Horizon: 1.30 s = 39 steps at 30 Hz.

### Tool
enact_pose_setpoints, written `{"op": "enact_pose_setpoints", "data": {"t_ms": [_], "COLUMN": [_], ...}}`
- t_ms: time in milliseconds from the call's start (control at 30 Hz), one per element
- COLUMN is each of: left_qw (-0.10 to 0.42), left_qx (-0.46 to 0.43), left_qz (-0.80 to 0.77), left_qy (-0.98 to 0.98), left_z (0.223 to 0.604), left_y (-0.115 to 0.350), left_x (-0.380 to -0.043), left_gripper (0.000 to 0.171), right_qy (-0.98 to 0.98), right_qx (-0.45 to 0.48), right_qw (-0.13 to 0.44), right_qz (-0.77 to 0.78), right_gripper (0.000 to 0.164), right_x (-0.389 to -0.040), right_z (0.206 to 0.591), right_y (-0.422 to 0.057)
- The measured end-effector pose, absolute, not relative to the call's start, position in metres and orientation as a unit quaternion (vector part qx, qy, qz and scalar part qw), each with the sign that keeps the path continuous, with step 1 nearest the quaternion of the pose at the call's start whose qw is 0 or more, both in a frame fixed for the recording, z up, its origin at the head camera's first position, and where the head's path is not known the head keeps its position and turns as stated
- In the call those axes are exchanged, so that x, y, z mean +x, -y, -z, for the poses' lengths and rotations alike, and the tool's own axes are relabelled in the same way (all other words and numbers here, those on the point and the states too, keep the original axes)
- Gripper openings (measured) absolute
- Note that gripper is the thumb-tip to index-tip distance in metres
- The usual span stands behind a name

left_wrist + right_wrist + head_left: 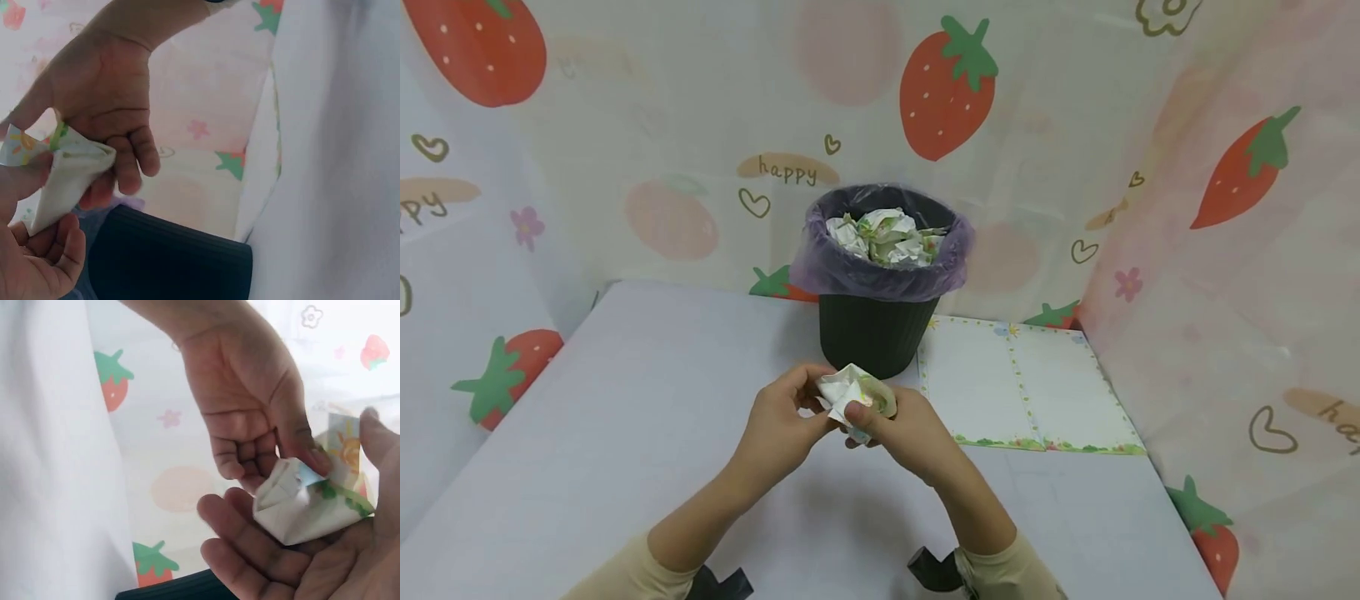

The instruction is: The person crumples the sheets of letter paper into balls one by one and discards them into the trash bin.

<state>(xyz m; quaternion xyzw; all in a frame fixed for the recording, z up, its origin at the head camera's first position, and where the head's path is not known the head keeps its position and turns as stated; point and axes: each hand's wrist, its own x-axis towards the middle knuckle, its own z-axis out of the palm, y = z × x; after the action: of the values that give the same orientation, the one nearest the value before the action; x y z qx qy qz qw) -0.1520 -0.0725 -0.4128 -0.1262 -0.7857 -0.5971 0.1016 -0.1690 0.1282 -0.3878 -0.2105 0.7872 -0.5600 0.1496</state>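
Observation:
Between both hands, in front of the bin, is a crumpled, folded sheet of paper, white with a printed coloured border. My left hand pinches its left side between thumb and fingers; the left wrist view shows this left hand at the lower left. My right hand holds the other side, thumb over the paper and fingers beneath. In the right wrist view, the folded paper lies against the palm side of my right hand, and a small printed sun shows on one flap.
A black bin lined with a purple plastic bag stands behind the hands, with crumpled papers inside. To its right, flat sheets with printed borders lie on the white table. Strawberry-patterned sheeting surrounds the table.

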Motion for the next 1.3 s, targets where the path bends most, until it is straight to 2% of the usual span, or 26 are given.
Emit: {"op": "enact_pose_setpoints", "data": {"t_ms": [133,300,400,533,667,767,867,1033,1100,1200,1300], "left_qw": [0.102,0.124,0.130,0.082,0.041,0.031,0.024,0.021,0.020,0.020,0.023], "left_qx": [-0.136,-0.161,-0.168,-0.144,-0.103,-0.086,-0.078,-0.068,-0.077,-0.103,-0.133], "left_qz": [0.592,0.586,0.592,0.641,0.664,0.668,0.685,0.705,0.702,0.686,0.669], "left_qy": [0.787,0.784,0.778,0.749,0.740,0.739,0.724,0.705,0.707,0.720,0.731], "left_z": [0.412,0.409,0.407,0.402,0.401,0.401,0.401,0.401,0.400,0.400,0.400], "left_y": [0.073,0.073,0.071,0.069,0.068,0.067,0.068,0.073,0.076,0.080,0.082], "left_x": [-0.150,-0.146,-0.144,-0.140,-0.138,-0.137,-0.140,-0.146,-0.148,-0.150,-0.151], "left_gripper": [0.039,0.055,0.055,0.052,0.057,0.057,0.052,0.049,0.048,0.048,0.048], "right_qy": [-0.744,-0.719,-0.720,-0.723,-0.735,-0.735,-0.739,-0.729,-0.707,-0.679,-0.662], "right_qx": [-0.193,-0.208,-0.213,-0.208,-0.209,-0.210,-0.225,-0.311,-0.333,-0.334,-0.339], "right_qw": [0.175,0.160,0.130,0.085,0.047,0.048,0.071,0.145,0.190,0.244,0.260], "right_qz": [0.615,0.644,0.647,0.653,0.644,0.643,0.631,0.592,0.595,0.607,0.616], "right_gripper": [0.055,0.048,0.042,0.039,0.039,0.038,0.045,0.083,0.093,0.086,0.076], "right_x": [-0.172,-0.175,-0.176,-0.171,-0.166,-0.164,-0.165,-0.171,-0.175,-0.180,-0.183], "right_z": [0.391,0.394,0.395,0.397,0.398,0.398,0.398,0.394,0.392,0.391,0.392], "right_y": [-0.127,-0.129,-0.128,-0.123,-0.117,-0.114,-0.115,-0.125,-0.130,-0.137,-0.140]}}
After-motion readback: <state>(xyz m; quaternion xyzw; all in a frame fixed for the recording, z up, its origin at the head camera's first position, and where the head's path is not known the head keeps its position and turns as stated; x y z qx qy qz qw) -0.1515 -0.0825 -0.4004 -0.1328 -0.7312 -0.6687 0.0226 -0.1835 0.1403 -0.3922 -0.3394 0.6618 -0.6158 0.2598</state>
